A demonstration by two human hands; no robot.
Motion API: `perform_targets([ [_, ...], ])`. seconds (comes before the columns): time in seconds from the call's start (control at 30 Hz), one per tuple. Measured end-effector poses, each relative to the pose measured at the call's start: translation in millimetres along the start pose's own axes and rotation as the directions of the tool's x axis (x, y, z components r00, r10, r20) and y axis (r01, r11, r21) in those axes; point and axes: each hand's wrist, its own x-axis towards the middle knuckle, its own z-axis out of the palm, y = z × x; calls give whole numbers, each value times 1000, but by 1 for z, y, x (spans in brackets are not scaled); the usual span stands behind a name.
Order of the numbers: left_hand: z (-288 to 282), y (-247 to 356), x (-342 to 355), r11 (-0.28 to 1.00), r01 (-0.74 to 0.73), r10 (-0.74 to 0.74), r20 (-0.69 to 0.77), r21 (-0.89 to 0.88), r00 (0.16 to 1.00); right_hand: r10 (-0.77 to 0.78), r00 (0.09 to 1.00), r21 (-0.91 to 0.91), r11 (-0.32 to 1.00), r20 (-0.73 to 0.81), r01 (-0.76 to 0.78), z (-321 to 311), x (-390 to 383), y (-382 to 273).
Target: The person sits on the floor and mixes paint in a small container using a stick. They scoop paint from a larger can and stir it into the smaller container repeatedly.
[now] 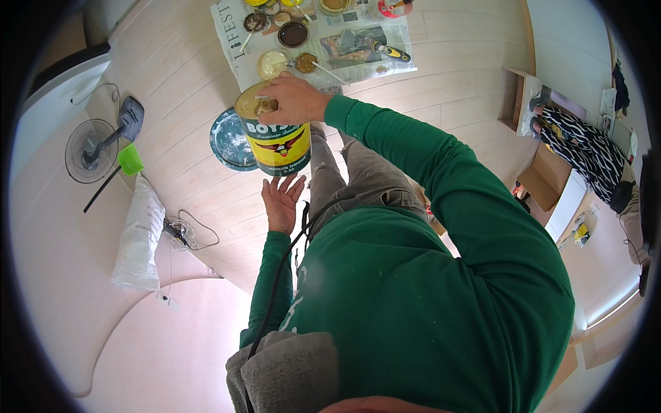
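A large metal can of lacquer thinner (281, 146), dark green and yellow with a bird picture, is tilted in front of me above the floor. My right hand (292, 95) grips it at its top, with fingers curled by the rim. Below its base my left hand (281, 205) is palm up with fingers spread. Those fingertips meet the can's lower edge; whether they bear weight I cannot tell. Partly behind the can is a round blue paint-stained lid or tub (228, 141). The can's opening is hidden.
Newspaper (358, 76) ahead holds open tins of brown paint (293, 34) and cream paint (273, 64), a stirring stick (330, 72) and a putty knife (392, 51). At left are a fan (91, 151), a green dustpan (131, 159) and a white sack (141, 237). Another person (578, 155) is at right.
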Motion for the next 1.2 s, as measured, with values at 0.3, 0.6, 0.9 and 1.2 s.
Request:
perform_targets([
  [0.3, 0, 2, 0, 1000, 0, 0, 18, 19, 1000, 5, 1000, -3, 1000, -8, -5, 1, 1, 2],
  [0.6, 1, 4, -1, 999, 5, -5, 11, 40, 1000, 3, 1000, 6, 1000, -20, -2, 2, 2, 2],
  [0.9, -3, 1, -1, 1000, 19, -19, 15, 24, 1000, 8, 1000, 15, 1000, -5, -8, 2, 0, 0],
  [1.2, -3, 0, -3, 1000, 14, -14, 7, 24, 1000, 7, 1000, 0, 1000, -8, -7, 7, 0, 2],
])
